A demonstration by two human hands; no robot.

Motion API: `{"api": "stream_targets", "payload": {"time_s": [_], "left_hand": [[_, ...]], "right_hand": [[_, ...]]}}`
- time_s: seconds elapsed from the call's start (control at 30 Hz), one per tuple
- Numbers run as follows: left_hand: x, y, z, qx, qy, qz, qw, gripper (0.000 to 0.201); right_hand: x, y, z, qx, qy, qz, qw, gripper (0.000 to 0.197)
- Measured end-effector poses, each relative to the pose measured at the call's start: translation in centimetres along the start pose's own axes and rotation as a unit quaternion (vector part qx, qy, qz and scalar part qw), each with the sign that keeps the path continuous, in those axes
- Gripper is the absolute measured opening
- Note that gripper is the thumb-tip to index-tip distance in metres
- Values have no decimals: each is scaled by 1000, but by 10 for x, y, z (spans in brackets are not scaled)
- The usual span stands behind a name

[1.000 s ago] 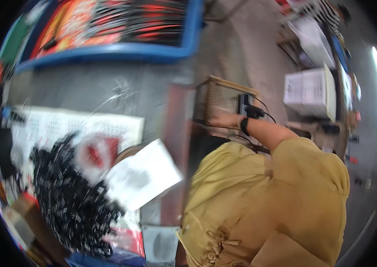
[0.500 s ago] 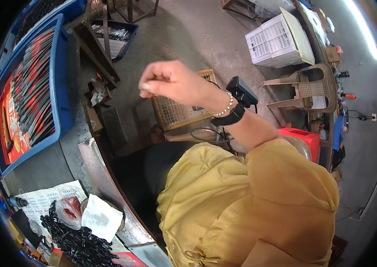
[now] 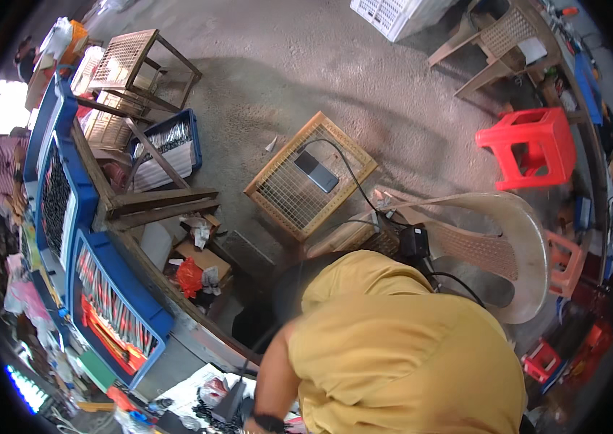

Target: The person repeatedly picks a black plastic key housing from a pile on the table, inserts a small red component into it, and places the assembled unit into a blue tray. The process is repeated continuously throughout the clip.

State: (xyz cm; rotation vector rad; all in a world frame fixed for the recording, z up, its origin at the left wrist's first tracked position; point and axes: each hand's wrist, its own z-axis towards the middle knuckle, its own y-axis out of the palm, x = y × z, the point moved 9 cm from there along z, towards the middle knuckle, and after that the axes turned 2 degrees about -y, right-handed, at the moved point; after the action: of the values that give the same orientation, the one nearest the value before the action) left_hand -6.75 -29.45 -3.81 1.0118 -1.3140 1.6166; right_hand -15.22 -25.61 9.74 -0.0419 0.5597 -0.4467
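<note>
My right forearm point(image 3: 277, 376), below a mustard-yellow sleeve, reaches down to the lower edge beside the worktable. A black wristband point(image 3: 269, 422) shows there, and the hand beyond it is cut off by the frame. Nearest to that wrist are a dark flat object point(image 3: 230, 402), a pile of small black parts point(image 3: 205, 414) and a clear bag with red contents point(image 3: 212, 391) on a white sheet. My left hand is out of the picture.
A blue tray point(image 3: 164, 329) of grey-and-red strips sits on the worktable. On the floor stand a woven-top stool point(image 3: 277, 195) bearing a phone point(image 3: 316, 171), a plastic chair point(image 3: 534, 246) close behind me, and a red stool point(image 3: 538, 137). Another person point(image 3: 4, 170) is at far left.
The view has swung, showing more floor and the phone. My right arm, earlier raised over the woven stool with curled fingers, now reaches down by the worktable, its hand out of frame.
</note>
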Motion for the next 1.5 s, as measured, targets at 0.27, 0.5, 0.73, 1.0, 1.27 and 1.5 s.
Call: {"api": "stream_targets", "payload": {"time_s": [0.27, 0.5, 0.73, 1.0, 1.27, 1.5], "left_hand": [[20, -34, 0, 50, -6, 12, 999, 22], [50, -105, -68, 190, -25, -58, 980, 21], [55, -154, -182, 349, 4, -155, 924, 18], [-19, -175, -206, 416, -36, -209, 884, 17], [-33, -176, -198, 358, -66, -181, 913, 15], [-30, -160, -194, 306, -116, -160, 931, 16]], "right_hand": [[51, 0, 43, 23, -57, -66, 996, 24], [15, 51, 63, 19, -116, 43, 992, 23], [12, -36, -5, 243, 54, 72, 966, 11], [24, -79, -26, 412, 143, 125, 891, 13], [69, -28, -1, 316, 276, 6, 908, 12], [135, 52, 2, -88, 314, -335, 884, 12]]}}
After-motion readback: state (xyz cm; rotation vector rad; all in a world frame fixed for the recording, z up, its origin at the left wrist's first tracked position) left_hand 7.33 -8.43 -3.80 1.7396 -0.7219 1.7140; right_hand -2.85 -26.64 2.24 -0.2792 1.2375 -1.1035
